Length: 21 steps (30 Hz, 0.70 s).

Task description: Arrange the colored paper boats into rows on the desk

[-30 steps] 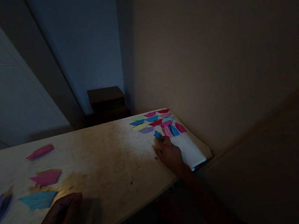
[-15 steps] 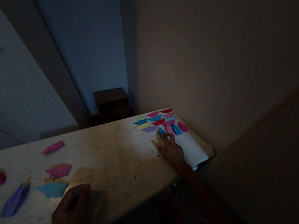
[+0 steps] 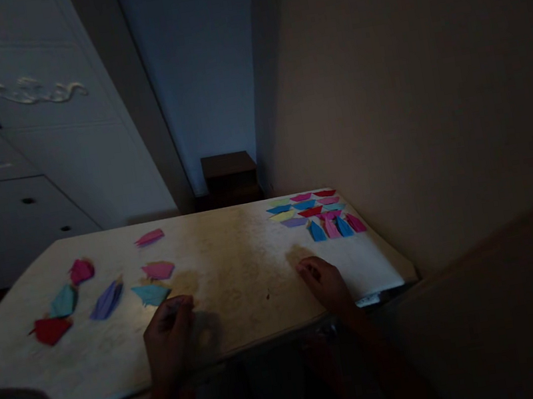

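Note:
My left hand (image 3: 171, 336) rests on the table with its fingers curled together and nothing showing in them. Just beyond it lies a light blue folded paper piece (image 3: 152, 294), with a pink one (image 3: 158, 270) behind that. My right hand (image 3: 325, 281) is closed too, its thumb and fingertips together, with nothing visible between them. It sits a little in front of a blue folded paper piece (image 3: 317, 230), apart from it. That piece starts a row of upright-pointing blue and pink pieces, and flatter coloured pieces (image 3: 310, 212) lie in rows behind them.
On the table's left (image 3: 15, 371) lie loose folded papers: purple (image 3: 107, 300), red (image 3: 52, 330), teal (image 3: 63, 301) and magenta (image 3: 81, 270). A curved metal bar (image 3: 24, 393) is at lower left. The wall (image 3: 408, 103) borders the right; a white cabinet (image 3: 74, 169) stands behind.
My right hand has let go of the blue folded paper at the row's left end and drawn back toward me. The view has swung left; my left hand stays closed by the light blue piece.

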### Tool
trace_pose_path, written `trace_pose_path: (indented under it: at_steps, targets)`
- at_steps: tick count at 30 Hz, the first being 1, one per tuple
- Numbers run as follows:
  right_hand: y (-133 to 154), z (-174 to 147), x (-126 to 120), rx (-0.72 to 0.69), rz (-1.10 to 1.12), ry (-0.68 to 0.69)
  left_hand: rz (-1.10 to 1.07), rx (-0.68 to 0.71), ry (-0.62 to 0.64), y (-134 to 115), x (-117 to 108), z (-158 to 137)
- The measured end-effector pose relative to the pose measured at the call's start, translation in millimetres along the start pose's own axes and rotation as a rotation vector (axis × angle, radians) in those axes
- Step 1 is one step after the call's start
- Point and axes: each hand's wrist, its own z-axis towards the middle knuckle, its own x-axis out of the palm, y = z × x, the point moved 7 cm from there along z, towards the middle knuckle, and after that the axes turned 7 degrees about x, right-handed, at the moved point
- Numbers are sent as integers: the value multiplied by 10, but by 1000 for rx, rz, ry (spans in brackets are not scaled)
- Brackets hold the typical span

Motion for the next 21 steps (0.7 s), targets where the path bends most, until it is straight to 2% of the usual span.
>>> trace_pose_path:
  at_steps: [4,8,11,15,19,21]
  targets:
    - [196,-85,202,-27,-40,151,-44,35,-9,-22,1,-6]
    - [265,-105,297,-25,-288,132,-69,68,18,-73,33,-28]
    - [282,-116,313,-30,-388,134,-83,101,29,-86,20,-22]
    - [298,-143,312,-38,-445,169,29,208,-27,-104,-205,86]
    - [298,-162,328,-39,-509,174,290,388,-65,-159,-536,270]
    - [286,-162,341,-29,-538,169,414,424,-51,-136,-640,373]
